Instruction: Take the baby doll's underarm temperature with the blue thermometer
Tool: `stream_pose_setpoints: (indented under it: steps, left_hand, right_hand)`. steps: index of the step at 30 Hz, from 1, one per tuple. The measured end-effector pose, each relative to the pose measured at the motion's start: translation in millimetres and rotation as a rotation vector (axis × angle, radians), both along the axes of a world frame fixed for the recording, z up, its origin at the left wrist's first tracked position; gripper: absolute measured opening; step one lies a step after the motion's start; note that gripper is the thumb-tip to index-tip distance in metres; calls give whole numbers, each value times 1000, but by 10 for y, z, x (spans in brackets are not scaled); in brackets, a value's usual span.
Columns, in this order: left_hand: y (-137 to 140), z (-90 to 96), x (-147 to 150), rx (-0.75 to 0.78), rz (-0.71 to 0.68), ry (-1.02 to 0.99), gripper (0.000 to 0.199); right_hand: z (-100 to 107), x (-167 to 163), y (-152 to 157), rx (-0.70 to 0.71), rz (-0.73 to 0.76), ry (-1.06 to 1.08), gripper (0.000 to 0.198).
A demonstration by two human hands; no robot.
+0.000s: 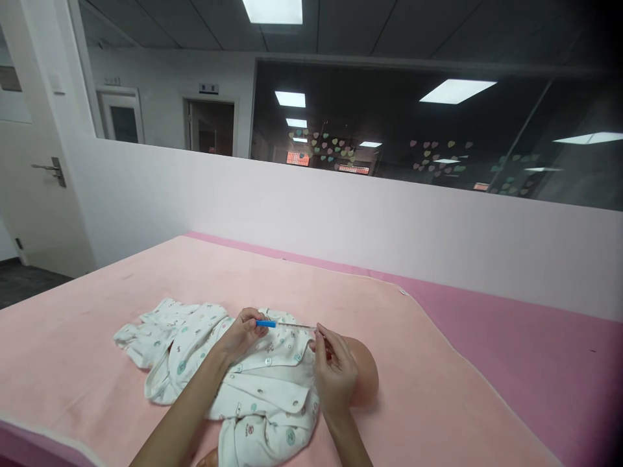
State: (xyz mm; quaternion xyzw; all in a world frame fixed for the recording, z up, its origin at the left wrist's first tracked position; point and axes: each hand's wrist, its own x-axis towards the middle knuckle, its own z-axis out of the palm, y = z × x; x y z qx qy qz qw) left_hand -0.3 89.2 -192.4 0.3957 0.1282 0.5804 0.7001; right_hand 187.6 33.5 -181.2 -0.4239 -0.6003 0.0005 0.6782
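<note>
Head view, hands (243, 334) (335, 370), unmarked blue-handled tool (280, 323)

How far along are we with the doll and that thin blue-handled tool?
Done: the doll lies on the pink blanket in its patterned romper. In hand: the left hand pinches the blue-handled tool; the right hand holds its thin tip by the doll's head. Left: the romper's lower snaps look open, with a bare foot showing.

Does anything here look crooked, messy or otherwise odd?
Slightly. The doll lies on the pink blanket in a printed white romper that is rumpled, its legs splayed to the left. The left hand holds a thin blue-handled tool whose tip the right hand pinches. Nothing looks spilled or broken.
</note>
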Motion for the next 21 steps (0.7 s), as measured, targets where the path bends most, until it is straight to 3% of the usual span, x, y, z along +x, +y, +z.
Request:
stream_pose_setpoints:
  steps: [7,14,21]
  left_hand:
    - [-8,-47,-3,92,-113,-53,19]
    - [11,-91,-27,108,-142,-66,11]
    - [-39,37,-17,4,-68,-76,23]
  right_hand:
    - [46,-39,-15,254,-232,-202,32]
    - [48,-50,-22,290,-269,-204,32]
    - [60,-51,-23,302,-228,-245,25]
